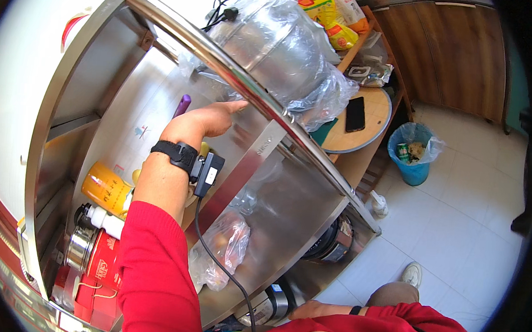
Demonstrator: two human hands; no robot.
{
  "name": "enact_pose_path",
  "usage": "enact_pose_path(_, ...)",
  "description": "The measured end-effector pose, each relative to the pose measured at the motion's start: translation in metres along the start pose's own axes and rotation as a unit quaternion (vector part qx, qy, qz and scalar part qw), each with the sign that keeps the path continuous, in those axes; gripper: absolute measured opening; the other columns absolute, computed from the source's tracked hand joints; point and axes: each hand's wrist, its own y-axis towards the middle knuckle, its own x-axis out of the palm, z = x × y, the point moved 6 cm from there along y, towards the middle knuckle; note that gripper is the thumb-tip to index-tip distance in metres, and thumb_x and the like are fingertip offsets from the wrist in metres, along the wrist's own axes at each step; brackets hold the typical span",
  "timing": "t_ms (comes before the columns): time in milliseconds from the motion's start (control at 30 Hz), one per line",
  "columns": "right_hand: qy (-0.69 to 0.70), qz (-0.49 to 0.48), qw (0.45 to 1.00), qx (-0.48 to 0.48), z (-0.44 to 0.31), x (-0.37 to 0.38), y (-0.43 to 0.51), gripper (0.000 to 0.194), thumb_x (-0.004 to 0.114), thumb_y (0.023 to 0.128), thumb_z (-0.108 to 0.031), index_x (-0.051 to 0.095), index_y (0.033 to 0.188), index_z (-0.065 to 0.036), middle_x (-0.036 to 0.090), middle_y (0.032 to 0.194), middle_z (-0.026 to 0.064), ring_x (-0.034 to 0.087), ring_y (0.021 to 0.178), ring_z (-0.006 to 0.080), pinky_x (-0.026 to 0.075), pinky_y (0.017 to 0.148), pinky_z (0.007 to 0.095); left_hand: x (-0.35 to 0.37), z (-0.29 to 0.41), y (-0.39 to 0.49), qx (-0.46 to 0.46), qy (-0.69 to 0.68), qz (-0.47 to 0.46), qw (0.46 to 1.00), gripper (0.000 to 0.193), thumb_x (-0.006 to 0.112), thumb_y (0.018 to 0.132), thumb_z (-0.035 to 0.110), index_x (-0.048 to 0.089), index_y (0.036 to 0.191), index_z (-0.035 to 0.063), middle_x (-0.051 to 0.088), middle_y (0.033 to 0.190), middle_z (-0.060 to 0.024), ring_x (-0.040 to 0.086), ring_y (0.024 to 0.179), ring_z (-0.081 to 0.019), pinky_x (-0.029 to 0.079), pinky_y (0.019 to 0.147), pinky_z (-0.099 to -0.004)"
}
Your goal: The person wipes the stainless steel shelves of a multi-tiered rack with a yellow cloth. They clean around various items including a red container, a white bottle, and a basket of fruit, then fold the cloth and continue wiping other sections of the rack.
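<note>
My left hand (216,118) reaches over the upper shelf of a stainless steel rack, with one finger extended close to the tubular rail (248,89). The other fingers are bent and partly hidden, so I cannot tell whether they hold anything. A black strap (175,153) with a small cabled device (209,174) circles that wrist. Beyond the wrist a purple handle (183,106) sticks up from the shelf. My right hand (305,309) rests low near my leg, beside a steel-and-black appliance (276,301); its fingers are mostly hidden.
A yellow canister (106,188), a red honey tin (105,259) and a clear bag of fruit (224,250) occupy the shelf. Behind the rail stands a plastic-wrapped metal vessel (273,47). A phone (355,114) lies on a round board (379,113). A blue bin (414,173) is on the floor.
</note>
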Motion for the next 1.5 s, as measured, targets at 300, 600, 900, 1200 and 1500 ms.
enact_pose_path(300,0.011,0.013,0.999,0.035,0.001,-0.016,-0.009,0.040,0.045,0.089,-0.038,0.063,0.119,-0.017,0.062,0.121,0.0144,0.059,0.112,0.0362,0.048,0.090,0.0454,0.014,-0.014,0.060,-0.046,0.257,-0.077,0.962,0.056,0.034,0.085,-0.006,0.046,0.135,0.0152,0.049,0.136,-0.0170,0.047,0.125,-0.0353,0.039,0.102,-0.0416)
enact_pose_path(600,0.036,0.024,0.999,0.029,-0.008,-0.024,-0.017,0.040,0.043,0.092,-0.033,0.057,0.125,-0.015,0.061,0.120,0.0152,0.060,0.109,0.0381,0.050,0.090,0.0488,0.014,-0.025,0.035,-0.042,0.140,-0.059,0.988,0.063,0.037,0.083,-0.008,0.040,0.142,0.0144,0.047,0.140,-0.0130,0.045,0.128,-0.0324,0.036,0.106,-0.0356)
enact_pose_path(900,-0.028,0.009,0.999,0.034,-0.015,-0.010,-0.015,0.038,0.041,0.092,-0.029,0.058,0.120,-0.011,0.060,0.120,0.0185,0.059,0.109,0.0394,0.049,0.091,0.0480,0.005,-0.095,-0.044,-0.055,-0.121,0.020,0.991,0.054,0.057,0.088,0.011,0.042,0.141,0.0105,0.051,0.137,-0.0144,0.050,0.123,-0.0266,0.039,0.102,-0.0325)
enact_pose_path(1200,-0.044,0.002,0.998,0.041,-0.010,0.005,-0.009,0.027,0.049,0.088,-0.026,0.061,0.105,-0.008,0.064,0.109,0.0173,0.061,0.105,0.0374,0.051,0.085,0.0468,0.022,-0.116,-0.119,-0.183,-0.128,0.101,0.970,0.062,0.064,0.082,0.047,0.059,0.121,-0.0010,0.060,0.119,-0.0216,0.056,0.114,-0.0323,0.043,0.097,-0.0350)
enact_pose_path(1500,-0.033,-0.005,0.998,0.051,-0.016,0.002,-0.012,0.035,0.059,0.083,-0.023,0.063,0.116,-0.011,0.064,0.115,0.0164,0.061,0.107,0.0361,0.050,0.086,0.0456,0.007,-0.088,-0.140,-0.115,0.022,0.282,0.952,0.018,0.070,0.073,0.019,0.064,0.084,0.0060,0.066,0.093,-0.0156,0.061,0.089,-0.0355,0.048,0.082,-0.0394)
